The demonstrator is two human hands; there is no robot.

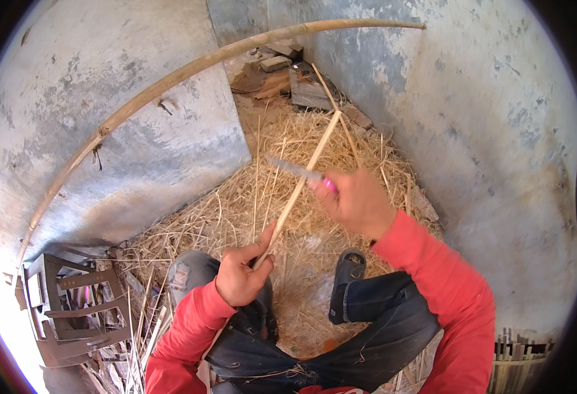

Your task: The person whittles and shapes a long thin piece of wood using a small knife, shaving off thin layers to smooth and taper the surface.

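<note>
The seated person's legs, in dark jeans (pixel 387 315), spread apart in the foreground, with a dark sandal (pixel 350 268) on the foot between them, and red sleeves (pixel 449 289) reach forward from either side. The left hand (pixel 244 274) is closed around the near part of a pale wooden strip (pixel 293 196), a short piece of its lower end showing below the thumb. From that fist the strip slants up and away to the right, passing just left of the right hand (pixel 360 205). The right hand is clenched on the pink handle of a knife (pixel 307 174), its blurred blade pointing left across the strip; contact between the two is hard to judge. Beyond both hands, at the strip's far end, a thin sliver (pixel 325 85) runs further up. Underneath spreads a heap of straw-coloured shavings (pixel 232 200), with a broken brown wooden frame (pixel 85 315) to its left. Farther off, bricks (pixel 276 64) lie in the corner, and a long curved pole (pixel 190 71) arches in front of the stained pale-blue walls (pixel 498 131).
</note>
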